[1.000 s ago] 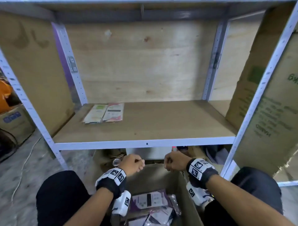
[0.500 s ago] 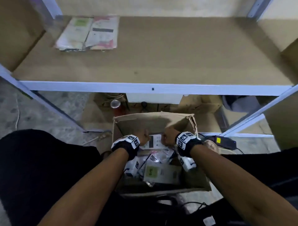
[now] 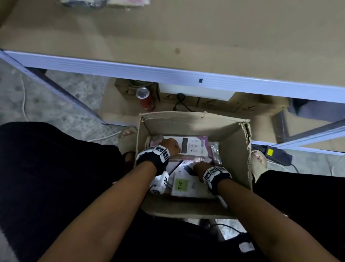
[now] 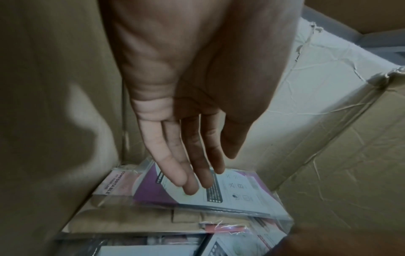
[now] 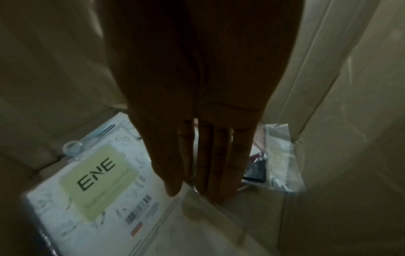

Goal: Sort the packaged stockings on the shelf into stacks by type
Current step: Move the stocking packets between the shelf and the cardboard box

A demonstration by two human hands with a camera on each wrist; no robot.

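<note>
Head view: both hands down inside open cardboard box (image 3: 188, 119) on floor below shelf (image 3: 186, 33). Left hand (image 3: 170, 146) over purple-and-white stocking pack (image 3: 194, 146) at far end of box; right hand (image 3: 200, 168) nearer, beside white pack with green ENE label (image 3: 182, 185). Edges of two packs (image 3: 104, 1) on shelf, top left, well apart from box. Red can (image 3: 145, 99) on floor past box. Left wrist view: fingers (image 4: 175, 166) straight and together, tips at or just over purple pack (image 4: 219, 188), contact unclear, nothing gripped. Right wrist view: dark; fingers (image 5: 221, 155) straight, pointing down at right edge of ENE pack (image 5: 98, 173), clear-bagged pack (image 5: 276, 155) behind; nothing clasped.
</note>
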